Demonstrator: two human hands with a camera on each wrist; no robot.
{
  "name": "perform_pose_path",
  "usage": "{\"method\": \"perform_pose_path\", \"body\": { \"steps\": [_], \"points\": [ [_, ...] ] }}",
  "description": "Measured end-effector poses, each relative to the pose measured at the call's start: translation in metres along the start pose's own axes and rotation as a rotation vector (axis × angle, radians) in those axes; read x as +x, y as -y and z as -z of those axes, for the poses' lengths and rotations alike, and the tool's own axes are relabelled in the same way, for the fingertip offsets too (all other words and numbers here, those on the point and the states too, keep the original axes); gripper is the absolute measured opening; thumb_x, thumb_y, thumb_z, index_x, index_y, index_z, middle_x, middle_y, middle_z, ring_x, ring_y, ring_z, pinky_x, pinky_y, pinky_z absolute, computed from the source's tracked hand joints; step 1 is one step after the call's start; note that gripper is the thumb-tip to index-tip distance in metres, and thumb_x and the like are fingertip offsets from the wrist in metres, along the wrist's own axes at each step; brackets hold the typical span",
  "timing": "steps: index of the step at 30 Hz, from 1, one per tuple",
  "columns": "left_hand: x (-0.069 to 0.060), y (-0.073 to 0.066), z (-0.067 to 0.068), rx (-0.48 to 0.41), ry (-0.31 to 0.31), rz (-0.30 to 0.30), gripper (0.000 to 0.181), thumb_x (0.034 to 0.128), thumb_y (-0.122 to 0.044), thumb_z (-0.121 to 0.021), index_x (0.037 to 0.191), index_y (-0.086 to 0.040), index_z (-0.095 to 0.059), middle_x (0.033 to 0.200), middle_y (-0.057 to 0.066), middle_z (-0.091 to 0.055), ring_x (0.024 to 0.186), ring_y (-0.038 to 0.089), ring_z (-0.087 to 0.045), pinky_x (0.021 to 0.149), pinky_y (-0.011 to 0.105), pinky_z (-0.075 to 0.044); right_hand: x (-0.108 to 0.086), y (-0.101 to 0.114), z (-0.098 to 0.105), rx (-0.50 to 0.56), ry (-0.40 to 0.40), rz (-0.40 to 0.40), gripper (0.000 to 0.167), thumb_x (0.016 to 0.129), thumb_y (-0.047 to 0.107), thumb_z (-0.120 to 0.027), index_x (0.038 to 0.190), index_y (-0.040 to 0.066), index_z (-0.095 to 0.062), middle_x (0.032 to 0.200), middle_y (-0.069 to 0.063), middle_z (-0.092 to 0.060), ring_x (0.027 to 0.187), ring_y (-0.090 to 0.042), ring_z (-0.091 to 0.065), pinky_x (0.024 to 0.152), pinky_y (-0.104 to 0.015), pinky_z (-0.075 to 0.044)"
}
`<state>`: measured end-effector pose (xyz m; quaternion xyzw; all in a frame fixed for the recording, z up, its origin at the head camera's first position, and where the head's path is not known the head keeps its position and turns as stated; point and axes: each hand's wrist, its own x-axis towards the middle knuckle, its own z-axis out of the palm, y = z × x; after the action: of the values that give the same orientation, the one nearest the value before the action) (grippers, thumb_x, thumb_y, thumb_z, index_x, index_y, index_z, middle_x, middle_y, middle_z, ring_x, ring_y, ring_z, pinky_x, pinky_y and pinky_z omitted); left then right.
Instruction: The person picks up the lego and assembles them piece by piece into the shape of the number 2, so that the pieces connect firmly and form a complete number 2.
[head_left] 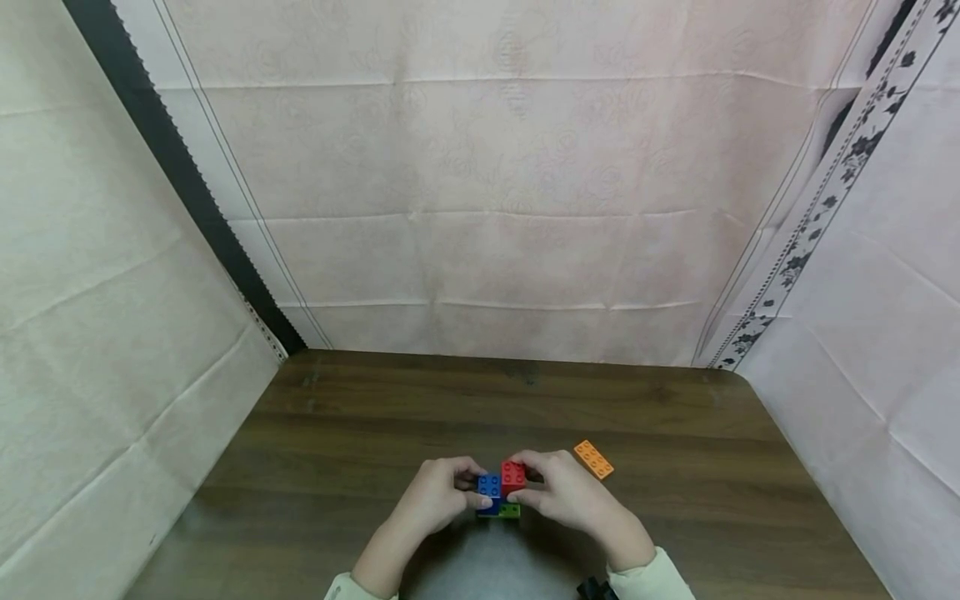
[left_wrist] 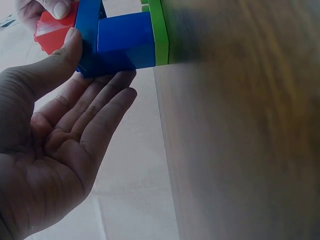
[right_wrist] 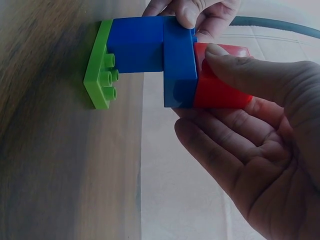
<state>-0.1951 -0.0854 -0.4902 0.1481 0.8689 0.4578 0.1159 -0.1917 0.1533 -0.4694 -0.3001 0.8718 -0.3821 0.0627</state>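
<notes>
Nearest me, a black object (head_left: pixel 596 590), cut off by the lower edge of the head view, lies beside my pale right sleeve (head_left: pixel 652 579). Beyond it, both my hands meet over a small brick stack. At its foot is a green plate (right_wrist: pixel 97 75), down at the bench (head_left: pixel 337 433), with bare studs on its right part. A lower blue brick (right_wrist: pixel 137 45) stands on the plate's left part, and an upper blue brick (head_left: pixel 489 483) sits over that, reaching right above the bare studs. A red brick (head_left: pixel 513 475) is on the right end of the upper blue brick; I cannot tell whether it is fully seated.

My left grip (head_left: pixel 442 492) pinches the upper blue brick, thumb on the near side. My right grip (head_left: pixel 558 487) pinches the red brick, thumb near, fingers far. Past my right hand, just beside it, an orange plate (head_left: pixel 593 459) lies slantwise, studs up. Farthest off, pale cloth (head_left: pixel 487 167) hangs behind the bench, a floral border (head_left: pixel 817 212) running down its right side.
</notes>
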Motion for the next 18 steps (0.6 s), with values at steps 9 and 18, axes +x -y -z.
{"method": "perform_pose_path", "body": {
  "steps": [9,18],
  "points": [
    [-0.0007,0.0003,-0.0006,0.003,0.003,0.005,0.02,0.0819,-0.021,-0.085,0.099,-0.021,-0.074,0.089,-0.007,-0.07,0.084,0.014,-0.067,0.075,0.039,-0.056,0.0,-0.0005,-0.0003,0.006,0.006,-0.016,0.033,0.094,0.027,-0.074,0.122,0.012,-0.067,0.103,0.011,-0.07,0.101,-0.008,-0.067,0.088,-0.038,-0.056],
    [-0.0006,0.0003,-0.0004,0.0,-0.001,0.007,0.02,0.0822,-0.021,-0.085,0.099,-0.021,-0.074,0.089,-0.008,-0.07,0.084,0.013,-0.066,0.076,0.04,-0.056,0.0,-0.0006,0.0001,0.009,0.002,-0.014,0.033,0.094,0.029,-0.073,0.122,0.013,-0.067,0.103,0.012,-0.07,0.1,-0.006,-0.067,0.087,-0.036,-0.056]
  ]
}}
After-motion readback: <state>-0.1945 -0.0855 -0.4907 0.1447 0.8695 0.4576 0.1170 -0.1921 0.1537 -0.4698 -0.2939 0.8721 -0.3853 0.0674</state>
